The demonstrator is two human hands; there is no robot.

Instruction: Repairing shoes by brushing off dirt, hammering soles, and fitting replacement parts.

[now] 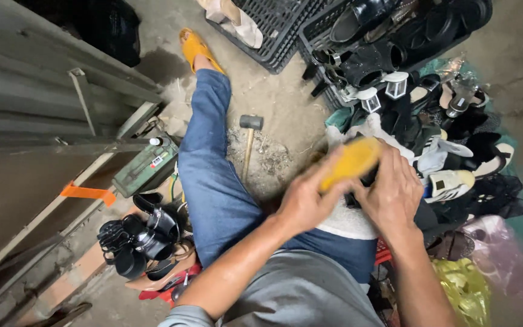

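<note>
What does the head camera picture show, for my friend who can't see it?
A seated person's left hand holds a blurred yellow brush over a dark shoe, mostly hidden under the right hand. A hammer lies on the dirt floor beside their jeans leg, with piles of shoes around.

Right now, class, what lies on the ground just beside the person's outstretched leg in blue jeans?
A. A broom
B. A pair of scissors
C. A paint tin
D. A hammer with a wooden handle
D: a hammer with a dark head and pale wooden handle lies on the dirt floor just beside the blue-jeaned leg.
</note>
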